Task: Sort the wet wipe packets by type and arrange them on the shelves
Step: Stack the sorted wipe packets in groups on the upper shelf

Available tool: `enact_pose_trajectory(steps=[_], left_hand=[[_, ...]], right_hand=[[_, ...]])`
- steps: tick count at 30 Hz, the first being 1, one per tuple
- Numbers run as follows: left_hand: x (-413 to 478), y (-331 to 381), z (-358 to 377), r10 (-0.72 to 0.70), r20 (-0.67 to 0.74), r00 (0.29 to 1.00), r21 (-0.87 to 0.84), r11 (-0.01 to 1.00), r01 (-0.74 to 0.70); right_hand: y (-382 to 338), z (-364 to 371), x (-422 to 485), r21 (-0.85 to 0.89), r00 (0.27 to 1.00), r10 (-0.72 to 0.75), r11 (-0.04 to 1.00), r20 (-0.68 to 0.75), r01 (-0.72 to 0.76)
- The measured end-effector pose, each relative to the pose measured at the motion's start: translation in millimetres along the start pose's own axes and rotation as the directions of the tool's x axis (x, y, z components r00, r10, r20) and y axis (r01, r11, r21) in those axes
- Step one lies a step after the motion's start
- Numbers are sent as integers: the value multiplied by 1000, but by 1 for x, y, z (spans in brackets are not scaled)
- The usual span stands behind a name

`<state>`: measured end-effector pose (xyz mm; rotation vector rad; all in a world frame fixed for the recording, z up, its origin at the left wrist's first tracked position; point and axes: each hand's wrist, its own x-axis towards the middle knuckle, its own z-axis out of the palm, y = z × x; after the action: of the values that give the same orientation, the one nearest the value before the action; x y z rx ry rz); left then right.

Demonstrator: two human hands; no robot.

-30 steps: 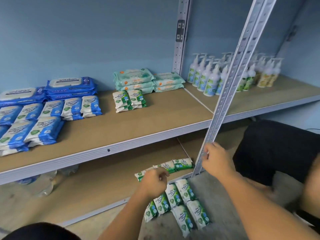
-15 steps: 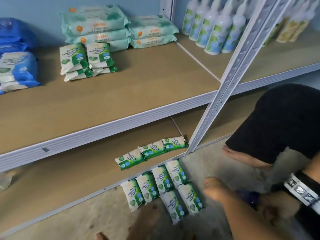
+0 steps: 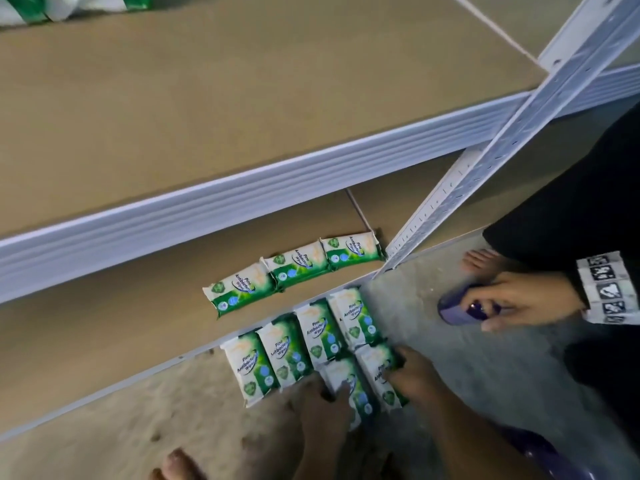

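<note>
At 6 o'clock the right hand [image 3: 412,375] pinches a floor packet [image 3: 370,362] — the left hand [image 3: 322,407] seems to grip the neighbouring packet [image 3: 360,400]. Three shelf packets [image 3: 298,268] lie on the bottom shelf [image 3: 104,323] at 12 o'clock; at 3 o'clock, another person's hand [image 3: 526,299] holds a purple object [image 3: 450,306].

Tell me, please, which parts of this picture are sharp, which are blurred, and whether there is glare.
Head view: print on the three green-and-white plastic wipe packets on the lower brown board shelf reads sharply; the left hand and right hand are smeared by motion blur; light is even, without strong glare.
</note>
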<state>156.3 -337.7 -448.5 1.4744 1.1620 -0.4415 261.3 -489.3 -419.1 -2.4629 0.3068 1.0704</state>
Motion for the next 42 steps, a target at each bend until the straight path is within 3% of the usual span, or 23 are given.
enact_pose_trajectory(steps=[1, 15, 21, 27, 33, 37, 42], left_hand=[[-7, 5, 1, 4, 49, 999, 22, 1000, -5], [-14, -9, -9, 55, 96, 994, 59, 996, -61], [-31, 1, -46, 147, 186, 971, 81, 983, -164], [-64, 13, -84, 145, 303, 942, 51, 984, -168], [-114, 22, -127, 232, 266, 936, -47, 973, -228], [-155, 54, -163, 388, 274, 880, -165, 920, -355], [-211, 103, -216, 610, 209, 764, -172, 792, -585]], right_hand=[[-2, 3, 2, 10, 1000, 11, 1000, 0, -11], [-9, 12, -2, 67, 998, 62, 996, 26, -64], [-16, 11, -39, 77, 999, 37, 996, -14, -36], [-23, 5, -96, 52, 994, -59, 997, -90, 64], [-34, 3, -147, 141, 978, -168, 973, -127, 185], [-71, -21, -195, 286, 939, -268, 902, -214, 322], [-115, -58, -241, 429, 879, -388, 769, -277, 474]])
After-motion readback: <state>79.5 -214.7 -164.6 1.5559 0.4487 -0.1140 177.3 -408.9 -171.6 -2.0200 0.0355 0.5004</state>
